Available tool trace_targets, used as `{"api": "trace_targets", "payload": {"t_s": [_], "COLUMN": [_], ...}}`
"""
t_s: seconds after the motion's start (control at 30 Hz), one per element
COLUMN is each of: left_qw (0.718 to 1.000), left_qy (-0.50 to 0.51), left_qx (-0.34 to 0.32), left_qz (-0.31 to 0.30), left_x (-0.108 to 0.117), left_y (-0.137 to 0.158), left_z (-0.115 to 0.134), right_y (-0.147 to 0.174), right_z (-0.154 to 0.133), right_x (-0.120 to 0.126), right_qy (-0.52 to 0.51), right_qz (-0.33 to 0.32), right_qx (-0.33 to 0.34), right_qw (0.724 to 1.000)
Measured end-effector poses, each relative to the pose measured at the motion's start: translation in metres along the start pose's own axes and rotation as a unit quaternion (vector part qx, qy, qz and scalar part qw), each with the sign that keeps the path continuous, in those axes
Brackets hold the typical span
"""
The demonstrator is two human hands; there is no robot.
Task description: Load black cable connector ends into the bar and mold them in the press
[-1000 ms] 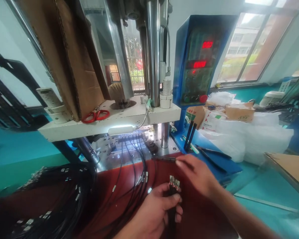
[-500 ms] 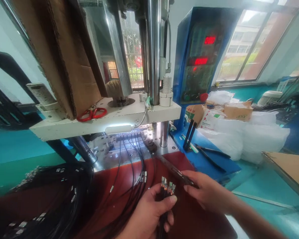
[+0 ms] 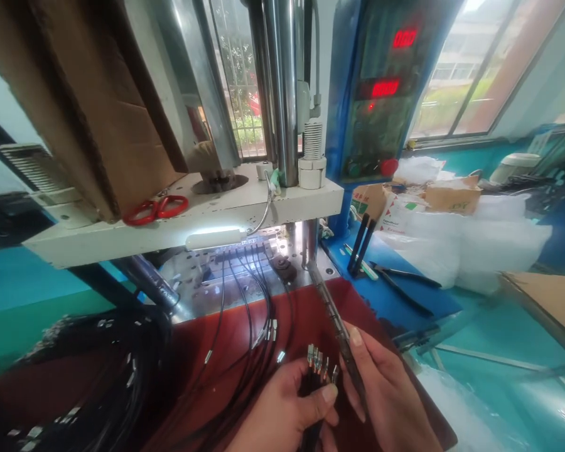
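Grasping a bundle of black cables (image 3: pixel 309 383), the left hand (image 3: pixel 306 405) is holding it over the near part of the red counter (image 3: pixel 193 345), thumb pressing just below the metal terminals (image 3: pixel 316 359). Just beside it, toward the counter's right edge, the right hand (image 3: pixel 376 383) is gripping a slim metal bar (image 3: pixel 338 326). Good handling is probably calling for a firm pinch close under the terminals, each lying apart from its neighbour, and a steady bar. The terminals are pointing upward and away from the person, fanning slightly rightward; the bundle's long axis is running near to far. The bar is slanting away and leftward, its tip overlapping the metal plate (image 3: pixel 193 309) beyond the counter's far edge; contact is remaining unclear. Other cables (image 3: pixel 269 300) are crossing that edge onto the plate.
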State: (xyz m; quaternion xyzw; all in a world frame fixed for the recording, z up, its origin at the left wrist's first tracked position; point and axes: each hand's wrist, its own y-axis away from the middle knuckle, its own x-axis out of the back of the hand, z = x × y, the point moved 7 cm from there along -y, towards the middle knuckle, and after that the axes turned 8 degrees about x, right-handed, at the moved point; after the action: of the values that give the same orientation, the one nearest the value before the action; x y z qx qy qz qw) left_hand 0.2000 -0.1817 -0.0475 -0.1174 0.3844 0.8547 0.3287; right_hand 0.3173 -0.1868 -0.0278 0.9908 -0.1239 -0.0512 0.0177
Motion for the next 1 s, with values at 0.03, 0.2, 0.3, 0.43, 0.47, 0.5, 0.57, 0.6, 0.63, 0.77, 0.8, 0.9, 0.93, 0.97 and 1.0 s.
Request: {"api": "trace_targets", "payload": {"t_s": [0.03, 0.2, 0.3, 0.43, 0.47, 0.5, 0.57, 0.6, 0.63, 0.77, 0.8, 0.9, 0.93, 0.97, 1.0], "left_qw": [1.000, 0.999, 0.997, 0.995, 0.995, 0.994, 0.993, 0.992, 0.991, 0.989, 0.989, 0.990, 0.990, 0.990, 0.989], "left_qy": [-0.004, 0.000, -0.016, -0.060, -0.067, -0.075, -0.085, -0.087, -0.087, -0.095, -0.098, -0.101, -0.099, -0.097, -0.098], "left_qx": [0.000, 0.007, 0.034, 0.045, 0.041, 0.038, 0.036, 0.036, 0.037, 0.043, 0.042, 0.033, 0.031, 0.032, 0.033], "left_qz": [-0.001, 0.034, 0.062, 0.066, 0.068, 0.069, 0.074, 0.082, 0.092, 0.103, 0.099, 0.097, 0.099, 0.101, 0.101], "left_x": [-0.001, -0.003, -0.003, -0.006, -0.007, -0.008, -0.009, -0.009, -0.008, -0.007, -0.007, -0.008, -0.008, -0.008, -0.008], "left_y": [0.001, 0.003, 0.004, 0.003, 0.003, 0.003, 0.003, 0.002, 0.002, -0.001, -0.002, -0.003, -0.003, -0.003, -0.002], "left_z": [0.000, 0.006, 0.008, 0.011, 0.013, 0.013, 0.013, 0.013, 0.012, 0.008, 0.007, 0.008, 0.009, 0.009, 0.009], "right_y": [0.000, 0.003, 0.003, 0.003, 0.003, 0.003, 0.003, 0.003, 0.003, 0.004, 0.005, 0.006, 0.006, 0.006, 0.006], "right_z": [0.000, 0.000, -0.001, -0.004, -0.005, -0.006, -0.009, -0.010, -0.011, -0.012, -0.012, -0.010, -0.009, -0.009, -0.009], "right_x": [0.000, 0.000, 0.000, 0.001, 0.001, 0.001, 0.000, -0.001, -0.002, -0.001, -0.001, -0.002, -0.001, -0.001, 0.000], "right_qy": [0.004, 0.015, 0.021, 0.019, 0.018, 0.016, 0.015, 0.017, 0.021, 0.051, 0.056, 0.069, 0.074, 0.077, 0.079], "right_qz": [-0.003, -0.015, -0.016, -0.009, -0.007, -0.007, -0.012, -0.018, -0.022, -0.001, 0.005, -0.004, -0.004, -0.004, -0.004], "right_qx": [0.002, 0.007, 0.003, 0.000, -0.001, -0.001, 0.002, 0.003, 0.004, 0.000, 0.000, -0.010, -0.011, -0.013, -0.012], "right_qw": [1.000, 1.000, 1.000, 1.000, 1.000, 1.000, 1.000, 1.000, 1.000, 0.999, 0.998, 0.998, 0.997, 0.997, 0.997]}}
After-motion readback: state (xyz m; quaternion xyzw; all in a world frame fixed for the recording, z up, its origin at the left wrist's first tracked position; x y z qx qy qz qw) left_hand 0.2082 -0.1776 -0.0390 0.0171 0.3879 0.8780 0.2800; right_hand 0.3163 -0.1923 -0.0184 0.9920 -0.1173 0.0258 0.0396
